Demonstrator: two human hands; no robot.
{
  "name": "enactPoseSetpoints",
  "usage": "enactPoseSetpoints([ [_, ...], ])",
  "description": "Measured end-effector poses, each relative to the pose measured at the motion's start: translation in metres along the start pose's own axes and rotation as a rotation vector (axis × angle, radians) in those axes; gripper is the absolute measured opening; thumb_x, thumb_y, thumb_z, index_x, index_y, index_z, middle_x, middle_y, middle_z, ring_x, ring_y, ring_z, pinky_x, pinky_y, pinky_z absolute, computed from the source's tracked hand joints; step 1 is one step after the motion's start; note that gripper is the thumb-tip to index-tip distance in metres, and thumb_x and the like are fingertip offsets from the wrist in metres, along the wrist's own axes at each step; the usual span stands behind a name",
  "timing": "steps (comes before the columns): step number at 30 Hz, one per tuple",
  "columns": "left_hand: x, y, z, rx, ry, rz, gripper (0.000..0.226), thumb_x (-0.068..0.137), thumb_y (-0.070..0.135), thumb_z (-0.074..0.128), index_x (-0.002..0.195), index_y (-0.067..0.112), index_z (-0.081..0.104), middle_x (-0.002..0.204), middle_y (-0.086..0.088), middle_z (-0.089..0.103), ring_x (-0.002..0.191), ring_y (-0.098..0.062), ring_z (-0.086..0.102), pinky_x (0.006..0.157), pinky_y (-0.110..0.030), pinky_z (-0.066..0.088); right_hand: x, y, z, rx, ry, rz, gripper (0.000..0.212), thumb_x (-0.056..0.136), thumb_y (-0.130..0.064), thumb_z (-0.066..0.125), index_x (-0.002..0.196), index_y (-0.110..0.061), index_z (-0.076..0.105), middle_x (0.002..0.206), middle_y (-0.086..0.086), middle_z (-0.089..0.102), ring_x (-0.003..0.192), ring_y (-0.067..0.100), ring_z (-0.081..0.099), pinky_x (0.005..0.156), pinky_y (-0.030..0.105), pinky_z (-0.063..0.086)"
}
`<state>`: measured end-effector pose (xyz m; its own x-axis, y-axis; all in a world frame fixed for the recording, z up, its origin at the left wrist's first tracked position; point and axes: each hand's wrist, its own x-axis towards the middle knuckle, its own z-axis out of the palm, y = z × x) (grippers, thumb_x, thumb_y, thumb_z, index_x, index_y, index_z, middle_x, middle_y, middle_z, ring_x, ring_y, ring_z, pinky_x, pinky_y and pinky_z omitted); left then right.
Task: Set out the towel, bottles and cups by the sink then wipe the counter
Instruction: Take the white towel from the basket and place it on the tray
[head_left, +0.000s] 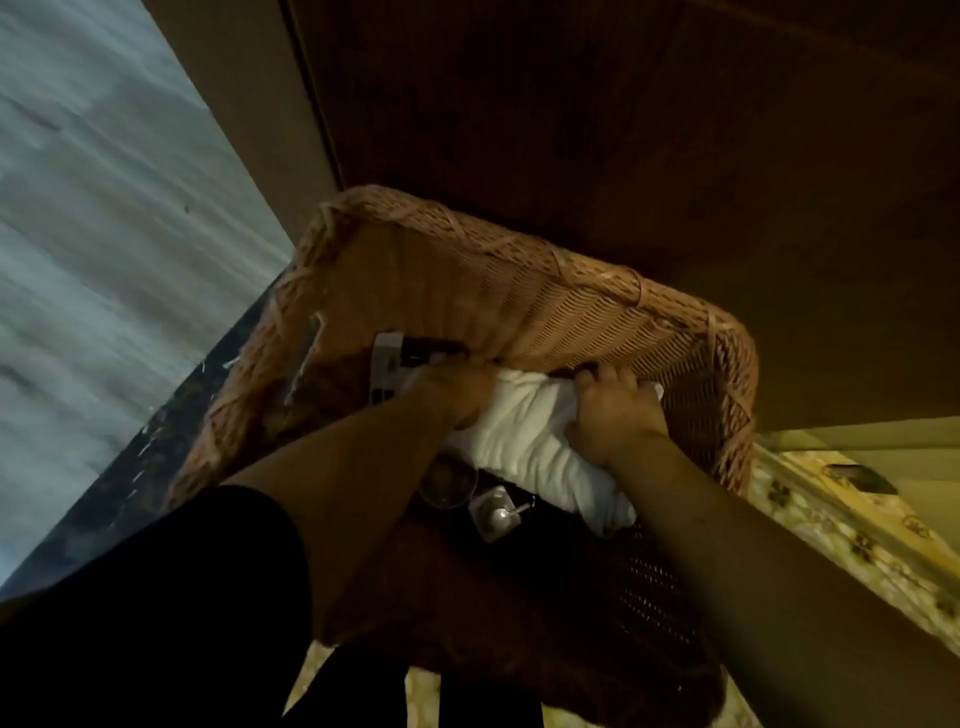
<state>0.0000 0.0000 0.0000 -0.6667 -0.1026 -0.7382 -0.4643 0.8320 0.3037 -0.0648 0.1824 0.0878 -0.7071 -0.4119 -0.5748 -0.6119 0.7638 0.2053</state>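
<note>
From the head camera I look steeply down into a large woven wicker basket (545, 291) with tan, open-weave walls and a thick braided rim. It sits against dark brown wooden cabinet panelling (597, 130) that fills the top of the picture.

Both of my bare hands are inside the basket, on a white, rolled and creased cloth towel (524, 441) lying near the basket's far right wall. My left hand (457, 389) is closed over the towel's far left end, fingers curled around the cloth. My right hand (613, 410) clamps the towel's right side, with the fingers wrapped over its upper edge and the knuckles raised. The towel's near end (608, 512) hangs loose below my right wrist.

Just below the towel, between my 2 forearms, sits a small round metal cup (448, 480) with something brown showing in it; I cannot tell what. Beside it, to the right, is a clear bottle top with a silvery pump (496, 514). Beyond my left hand a white and black boxy item (387, 371) lies deeper in the basket, too blurred to identify.

A dark speckled stone strip (171, 415) runs diagonally at left, beside pale grey streaked flooring (93, 234). At lower right is a yellow floral-patterned surface (841, 535).
</note>
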Motion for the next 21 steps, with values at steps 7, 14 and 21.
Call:
enactPoseSetpoints([
  [7,0.032,0.001,0.019,0.373,0.297,0.274,0.034,0.068,0.046,0.07,0.087,0.021,0.082,0.084,0.003,0.078,0.073,-0.013,0.075,0.062,-0.026,0.059,0.035,-0.01,0.004,-0.039,-0.125,0.119,0.074,0.085,-0.053,0.062,0.142,-0.015,0.034,0.141,0.017,0.051,0.129,0.037,0.045,0.099,0.046,0.036],
  [14,0.046,0.004,0.018,0.393,0.24,0.102,0.058,0.105,0.027,0.035,0.154,0.003,0.016,0.161,-0.021,0.02,0.148,-0.036,0.021,0.118,-0.052,0.015,0.043,-0.007,-0.002,0.067,-0.229,0.081,0.059,0.088,-0.047,0.064,0.138,-0.018,0.053,0.141,0.004,0.055,0.127,0.03,0.055,0.068,0.042,0.042],
  [21,0.017,-0.013,-0.019,0.225,0.211,0.08,0.039,0.104,0.018,0.042,0.138,0.0,0.051,0.145,-0.02,0.048,0.133,-0.035,0.044,0.109,-0.041,0.033,0.002,-0.013,-0.043,0.155,-0.061,0.025,0.052,0.093,-0.045,0.06,0.133,-0.014,0.055,0.133,0.012,0.061,0.12,0.032,0.059,0.085,0.038,0.049],
])
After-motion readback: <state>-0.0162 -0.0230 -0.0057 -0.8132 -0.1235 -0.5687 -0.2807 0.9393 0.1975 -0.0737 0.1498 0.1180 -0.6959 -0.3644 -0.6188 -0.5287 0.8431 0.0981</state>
